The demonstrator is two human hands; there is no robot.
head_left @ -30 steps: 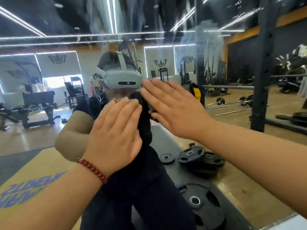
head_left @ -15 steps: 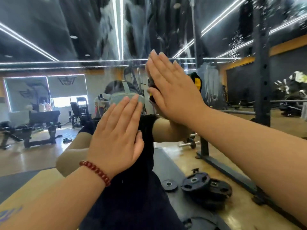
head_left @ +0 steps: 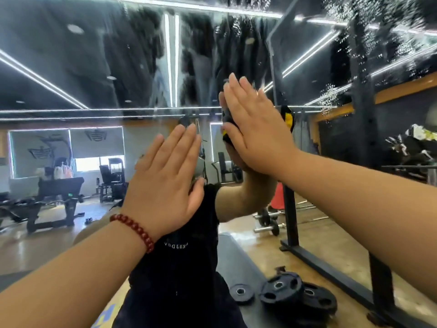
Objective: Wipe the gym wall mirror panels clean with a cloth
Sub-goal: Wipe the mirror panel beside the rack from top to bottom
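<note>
Against the mirror (head_left: 132, 74) my right hand (head_left: 255, 129) presses a dark cloth (head_left: 227, 119) flat, fingers straight; my left hand (head_left: 165, 176) lies open, holding nothing. I fear the bunched cloth slipping and my palm smearing wet glass.

Single head-worn view, facing forward close against the mirror (head_left: 118, 67), hands (head_left: 165, 176) raised before it
</note>
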